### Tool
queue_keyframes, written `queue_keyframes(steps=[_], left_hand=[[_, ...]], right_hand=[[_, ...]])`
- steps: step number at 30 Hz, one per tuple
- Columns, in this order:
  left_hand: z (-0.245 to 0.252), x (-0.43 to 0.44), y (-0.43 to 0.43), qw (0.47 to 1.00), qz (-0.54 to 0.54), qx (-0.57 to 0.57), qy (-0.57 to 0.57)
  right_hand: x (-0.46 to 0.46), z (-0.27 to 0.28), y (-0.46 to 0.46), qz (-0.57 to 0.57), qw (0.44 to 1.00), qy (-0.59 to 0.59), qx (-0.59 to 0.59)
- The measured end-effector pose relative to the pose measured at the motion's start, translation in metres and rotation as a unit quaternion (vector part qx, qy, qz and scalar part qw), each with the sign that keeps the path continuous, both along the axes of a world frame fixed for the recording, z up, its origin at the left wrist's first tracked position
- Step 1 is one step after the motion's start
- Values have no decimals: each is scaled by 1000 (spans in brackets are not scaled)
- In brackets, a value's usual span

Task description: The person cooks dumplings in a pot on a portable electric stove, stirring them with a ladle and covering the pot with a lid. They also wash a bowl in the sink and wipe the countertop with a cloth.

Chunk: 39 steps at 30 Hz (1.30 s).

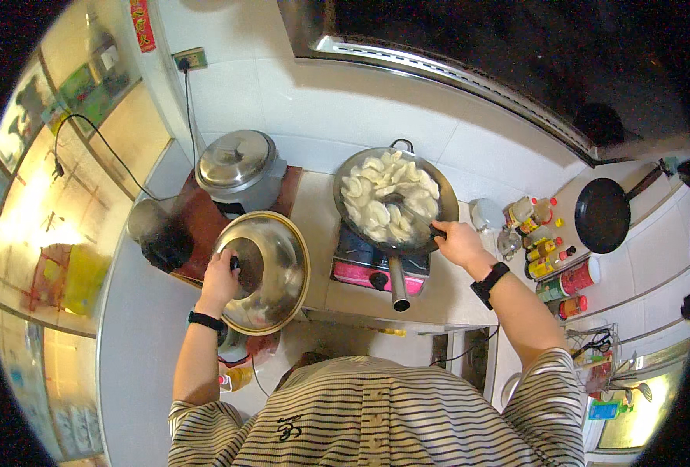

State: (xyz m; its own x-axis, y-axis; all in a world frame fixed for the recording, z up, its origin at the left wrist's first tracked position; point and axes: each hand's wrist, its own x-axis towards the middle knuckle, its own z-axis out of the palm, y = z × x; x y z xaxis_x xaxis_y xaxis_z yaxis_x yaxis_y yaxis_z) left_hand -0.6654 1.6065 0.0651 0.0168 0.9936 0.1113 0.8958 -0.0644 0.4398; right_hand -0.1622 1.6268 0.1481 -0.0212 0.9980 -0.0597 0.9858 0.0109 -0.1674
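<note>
My left hand (221, 280) grips the dark knob of a domed metal wok lid (281, 257), held tilted to the left of the stove. In my right hand (461, 242) is the black handle of a cooking utensil (416, 217), perhaps a ladle or turner, whose head lies among the food. Many pale dumplings (374, 213) fill the wok (447, 201), some in cloudy liquid. The wok rests on a gas stove (345, 271) with a pink front and a black knob. Its tubular metal handle (399, 286) points toward me.
Behind the lid stands a lidded electric cooker (237, 160), with a dark kettle-like appliance (167, 242) to its left. Bottles and jars (546, 257) line the right side, below a hanging black frying pan (603, 215). A wire rack with utensils (599, 344) is nearer on the right.
</note>
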Motion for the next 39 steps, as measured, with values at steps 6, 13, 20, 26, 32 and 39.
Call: queue_keyframes(steps=[6,13,20,26,32,39], left_hand=[[-3,-9,-2,1000,-1,15,5],[0,-10,0,1000,7,-6,-5],[-2,1,11,1000,-15,7,-14],[-6,9,18,1000,-12,4,-4],[-6,12,19,1000,-11,-3,-8],[-12,10,12,1000,-19,19,-6]], right_hand=[[-10,-12,31,-35,999,34,17],[-3,13,39,-39,990,114,67],[31,121,-34,0,994,104,30],[34,169,-102,28,999,2,-27],[28,136,-104,27,996,-9,-90],[5,64,-68,12,995,24,-98]])
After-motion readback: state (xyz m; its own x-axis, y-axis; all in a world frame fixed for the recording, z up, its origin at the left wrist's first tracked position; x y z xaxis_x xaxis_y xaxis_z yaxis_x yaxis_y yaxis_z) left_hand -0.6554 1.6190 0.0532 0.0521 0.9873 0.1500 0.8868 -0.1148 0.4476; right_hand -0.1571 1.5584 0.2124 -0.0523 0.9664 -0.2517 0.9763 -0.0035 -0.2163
